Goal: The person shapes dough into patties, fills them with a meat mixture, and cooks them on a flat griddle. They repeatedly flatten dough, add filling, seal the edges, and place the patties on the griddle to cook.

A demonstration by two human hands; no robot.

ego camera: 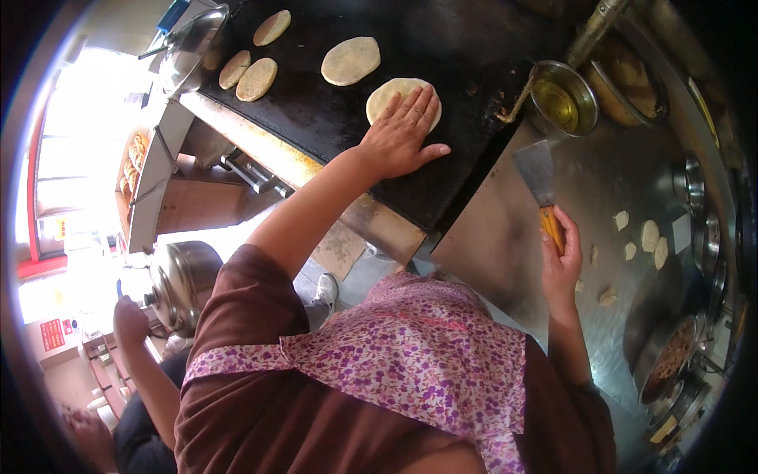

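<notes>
My left hand (405, 130) lies flat, palm down, on a pale round flatbread (379, 102) on the black griddle (308, 124). Its thumb is spread over the griddle surface, and nothing is gripped. A second pale flatbread (350, 61) lies just beyond, to the left. Three browned flatbreads (256, 79) are near the griddle's left edge. In my right hand (562, 255) is a scraper (536, 175) with a broad metal blade and a wooden handle. The blade points away from me, above the steel worktop (491, 237).
A metal bowl of yellow oil (556, 101) stands right of the griddle, a brush-like tool (518, 98) at its rim. Dough pieces (650, 236) and a bowl of brown filling (672, 355) sit rightward. A domed lid (192, 53) borders the griddle. Another person's hand (131, 320) is beside a metal pot (183, 287).
</notes>
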